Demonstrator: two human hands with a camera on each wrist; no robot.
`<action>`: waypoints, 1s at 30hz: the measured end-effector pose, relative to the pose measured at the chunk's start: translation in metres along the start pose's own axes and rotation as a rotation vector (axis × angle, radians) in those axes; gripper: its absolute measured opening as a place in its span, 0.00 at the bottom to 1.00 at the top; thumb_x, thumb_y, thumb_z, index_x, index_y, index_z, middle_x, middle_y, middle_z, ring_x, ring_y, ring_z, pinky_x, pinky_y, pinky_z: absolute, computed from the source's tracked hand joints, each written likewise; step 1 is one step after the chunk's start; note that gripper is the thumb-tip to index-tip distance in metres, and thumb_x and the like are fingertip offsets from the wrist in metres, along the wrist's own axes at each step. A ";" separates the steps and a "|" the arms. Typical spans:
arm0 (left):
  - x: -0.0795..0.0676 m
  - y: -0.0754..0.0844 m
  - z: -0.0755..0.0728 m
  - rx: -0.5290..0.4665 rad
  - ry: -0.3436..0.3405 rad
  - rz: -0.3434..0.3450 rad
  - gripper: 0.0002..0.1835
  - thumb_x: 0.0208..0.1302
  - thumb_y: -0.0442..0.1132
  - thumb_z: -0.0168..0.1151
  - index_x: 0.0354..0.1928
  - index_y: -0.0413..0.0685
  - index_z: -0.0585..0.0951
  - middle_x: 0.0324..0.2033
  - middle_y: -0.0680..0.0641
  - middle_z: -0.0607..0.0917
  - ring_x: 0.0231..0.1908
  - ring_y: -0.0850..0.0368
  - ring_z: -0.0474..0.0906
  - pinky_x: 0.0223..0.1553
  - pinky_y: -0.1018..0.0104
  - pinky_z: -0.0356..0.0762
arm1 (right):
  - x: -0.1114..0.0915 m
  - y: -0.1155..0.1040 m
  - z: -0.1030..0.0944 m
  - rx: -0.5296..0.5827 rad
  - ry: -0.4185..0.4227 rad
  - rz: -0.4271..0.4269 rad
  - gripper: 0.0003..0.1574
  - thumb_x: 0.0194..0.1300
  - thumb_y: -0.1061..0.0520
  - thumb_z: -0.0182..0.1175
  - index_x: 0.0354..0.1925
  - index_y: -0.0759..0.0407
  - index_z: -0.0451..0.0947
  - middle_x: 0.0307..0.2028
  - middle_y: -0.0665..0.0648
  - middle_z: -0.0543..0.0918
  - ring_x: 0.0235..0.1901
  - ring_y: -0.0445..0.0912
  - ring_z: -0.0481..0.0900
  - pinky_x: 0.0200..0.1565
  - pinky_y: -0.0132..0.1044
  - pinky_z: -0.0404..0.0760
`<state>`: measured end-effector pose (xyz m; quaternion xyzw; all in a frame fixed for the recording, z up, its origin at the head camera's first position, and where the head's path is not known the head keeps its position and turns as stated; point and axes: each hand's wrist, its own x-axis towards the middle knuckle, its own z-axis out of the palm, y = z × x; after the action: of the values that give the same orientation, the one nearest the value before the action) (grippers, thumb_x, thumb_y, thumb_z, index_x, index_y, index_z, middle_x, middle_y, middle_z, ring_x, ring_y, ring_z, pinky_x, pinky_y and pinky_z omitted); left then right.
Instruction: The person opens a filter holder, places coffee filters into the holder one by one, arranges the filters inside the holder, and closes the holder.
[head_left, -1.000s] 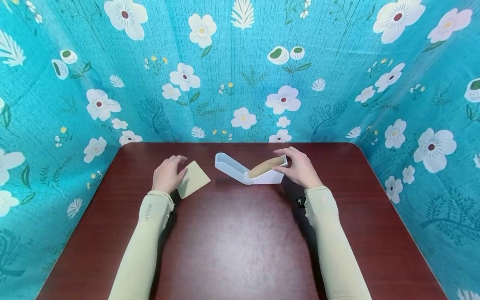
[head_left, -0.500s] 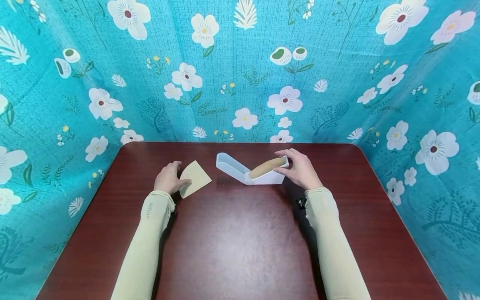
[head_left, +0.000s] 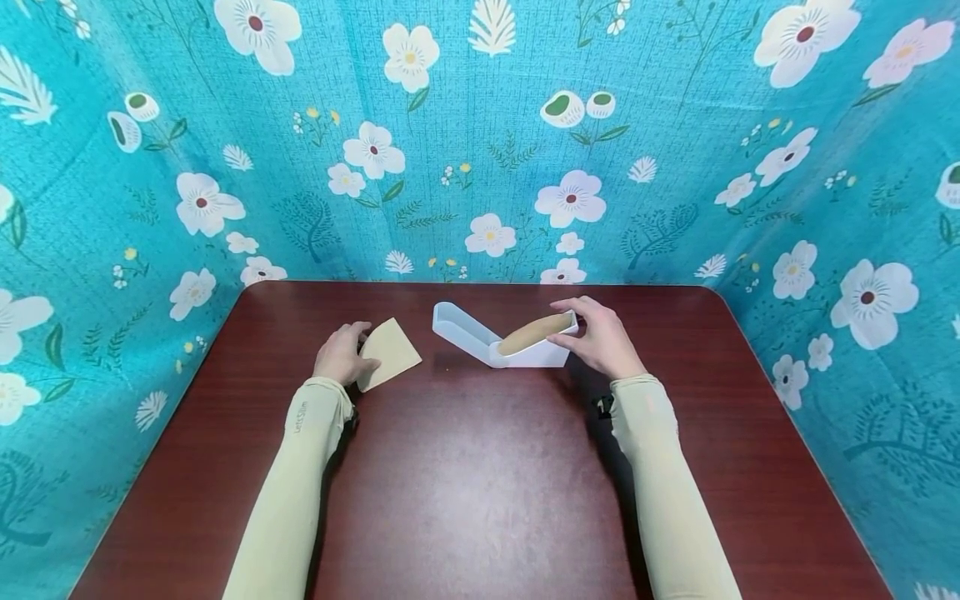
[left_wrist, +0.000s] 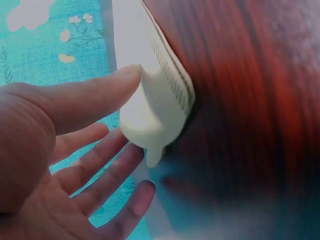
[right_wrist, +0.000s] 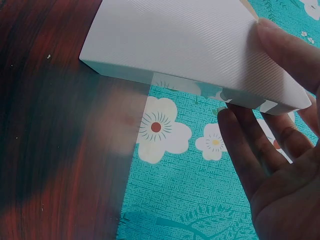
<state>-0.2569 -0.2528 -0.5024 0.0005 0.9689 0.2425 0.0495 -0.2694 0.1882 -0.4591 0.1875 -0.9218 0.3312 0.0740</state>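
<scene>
A cream folded square cloth (head_left: 393, 353) lies left of centre on the table. My left hand (head_left: 347, 353) holds its left side, the thumb (left_wrist: 120, 82) on top and the fingers along the far edge. In the left wrist view the cloth (left_wrist: 155, 105) shows a stitched-looking edge and a small tab. Right of it stands a white hinged case (head_left: 534, 357), its lid (head_left: 463, 333) swung out to the left. A tan oval piece (head_left: 531, 333) sits inside the case. My right hand (head_left: 600, 337) grips the case's right end, thumb on the near rim, other fingers on the far side.
The dark red-brown table (head_left: 465, 483) has rounded back corners. A blue flowered curtain (head_left: 465, 167) hangs close behind it and along both sides. A tiny orange speck (head_left: 447, 369) lies below the open lid.
My left hand has shifted slightly right onto the cloth, its thumb now lying over the cloth's left side. The right hand and the case have stayed in place.
</scene>
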 end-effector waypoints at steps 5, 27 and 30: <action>0.001 0.005 0.001 0.025 0.031 0.007 0.37 0.60 0.37 0.75 0.71 0.40 0.73 0.58 0.34 0.80 0.57 0.36 0.79 0.61 0.40 0.75 | 0.000 0.000 0.000 0.003 0.007 -0.004 0.33 0.58 0.56 0.78 0.61 0.53 0.82 0.47 0.56 0.84 0.35 0.51 0.74 0.38 0.43 0.76; -0.007 0.010 -0.012 -0.100 0.247 0.090 0.08 0.72 0.35 0.63 0.47 0.40 0.87 0.42 0.37 0.90 0.42 0.40 0.84 0.48 0.44 0.78 | -0.001 0.000 -0.001 0.023 -0.007 0.015 0.33 0.59 0.55 0.78 0.62 0.53 0.81 0.49 0.56 0.84 0.36 0.51 0.73 0.39 0.43 0.76; -0.009 0.012 -0.016 -0.130 0.256 0.097 0.08 0.73 0.35 0.63 0.47 0.40 0.87 0.42 0.37 0.90 0.40 0.41 0.84 0.46 0.47 0.78 | -0.001 0.000 0.000 0.021 -0.011 0.014 0.33 0.60 0.55 0.78 0.62 0.53 0.81 0.48 0.56 0.84 0.35 0.51 0.73 0.39 0.43 0.76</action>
<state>-0.2503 -0.2503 -0.4817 0.0133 0.9484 0.3047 -0.0865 -0.2684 0.1888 -0.4593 0.1836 -0.9199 0.3405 0.0643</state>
